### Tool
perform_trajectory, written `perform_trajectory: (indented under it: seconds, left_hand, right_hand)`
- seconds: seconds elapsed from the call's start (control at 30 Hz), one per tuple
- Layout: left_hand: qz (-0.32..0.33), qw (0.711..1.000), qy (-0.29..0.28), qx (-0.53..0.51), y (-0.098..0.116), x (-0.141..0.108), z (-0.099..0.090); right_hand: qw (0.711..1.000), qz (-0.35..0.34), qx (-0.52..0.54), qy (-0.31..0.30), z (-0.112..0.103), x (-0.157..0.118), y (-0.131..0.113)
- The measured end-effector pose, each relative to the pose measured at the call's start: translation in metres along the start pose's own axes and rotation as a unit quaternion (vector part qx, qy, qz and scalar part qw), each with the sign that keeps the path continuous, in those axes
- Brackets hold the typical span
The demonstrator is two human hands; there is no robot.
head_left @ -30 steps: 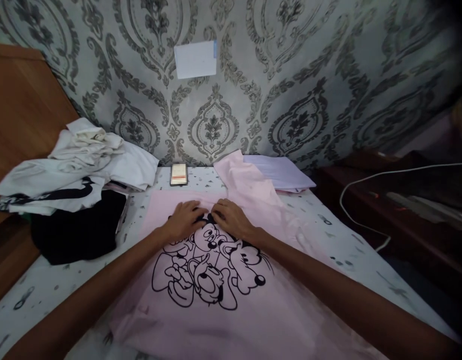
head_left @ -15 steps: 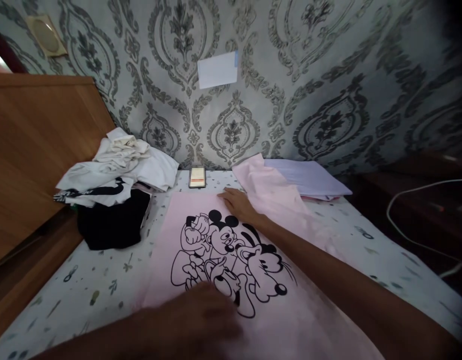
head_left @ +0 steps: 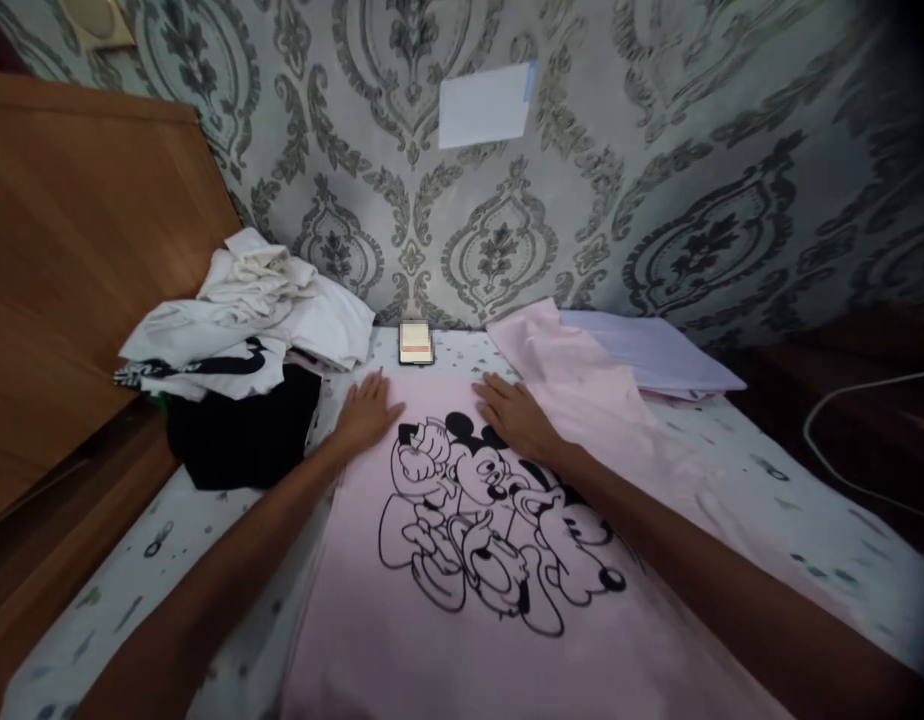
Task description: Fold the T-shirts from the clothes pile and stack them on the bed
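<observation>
A pink T-shirt [head_left: 402, 650] with a black line print of cartoon characters lies spread out in front of me. My left hand [head_left: 366, 412] rests on its far left corner, fingers stretched out and slightly apart. On the far right part of the same cloth lies my right hand [head_left: 516, 412], palm down with its fingers spread. A loose pink part of the cloth, perhaps a sleeve [head_left: 574, 360], stretches out to the right of that hand. Neither hand grips anything.
Left, a pile of white clothes [head_left: 259, 310] sits over a black garment [head_left: 244, 430] beside a wooden panel [head_left: 94, 250]. A phone-like object [head_left: 416, 342] lies near the wall. Folded lilac cloth [head_left: 649, 350] is at the back right; a white cable [head_left: 814, 420] hangs beyond the patterned sheet [head_left: 792, 530].
My left hand has moved from the near part of the shirt up to its far left corner. The right hand stays on the far edge, its fingers more spread. The view has shifted slightly.
</observation>
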State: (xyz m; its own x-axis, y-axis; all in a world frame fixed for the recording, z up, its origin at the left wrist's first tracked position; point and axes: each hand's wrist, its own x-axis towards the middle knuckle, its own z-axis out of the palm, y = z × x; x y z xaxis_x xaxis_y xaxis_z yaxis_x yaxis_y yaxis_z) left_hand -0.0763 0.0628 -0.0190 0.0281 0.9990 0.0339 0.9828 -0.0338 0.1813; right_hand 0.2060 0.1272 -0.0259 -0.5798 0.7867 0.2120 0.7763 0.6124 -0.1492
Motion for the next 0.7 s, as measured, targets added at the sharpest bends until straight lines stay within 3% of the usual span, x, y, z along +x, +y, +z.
perform_trajectory:
  seconds: [0.1, 0.17, 0.3, 0.4, 0.5, 0.6, 0.7]
  left_hand:
    - [0.003, 1.0, -0.003, 0.013, -0.021, -0.001, -0.007]
    - [0.009, 1.0, -0.008, 0.009, -0.025, 0.0, -0.008]
    - [0.011, 1.0, -0.018, -0.004, -0.024, 0.001, -0.007]
    - [0.013, 1.0, -0.01, -0.015, -0.024, -0.001, -0.012]
    - [-0.004, 1.0, -0.005, -0.027, -0.019, -0.007, -0.02]
    - [0.006, 0.999, -0.002, -0.041, -0.002, -0.03, -0.025]
    - [0.126, 0.988, -0.03, -0.084, 0.018, -0.074, -0.026]
  right_hand:
    - [0.999, 0.031, -0.011, -0.025, -0.007, -0.005, -0.027]
    - [0.998, 0.023, 0.004, -0.054, -0.011, -0.016, -0.061]
    - [0.986, -0.099, 0.071, -0.111, -0.013, -0.064, -0.164]
    - [0.969, -0.185, 0.129, -0.098, -0.012, -0.105, -0.244]
    - [0.934, -0.292, 0.186, -0.088, -0.015, -0.131, -0.298]
    - [0.888, -0.378, 0.237, -0.111, -0.025, -0.145, -0.315]
    - [0.883, -0.348, 0.288, -0.125, -0.046, -0.16, -0.295]
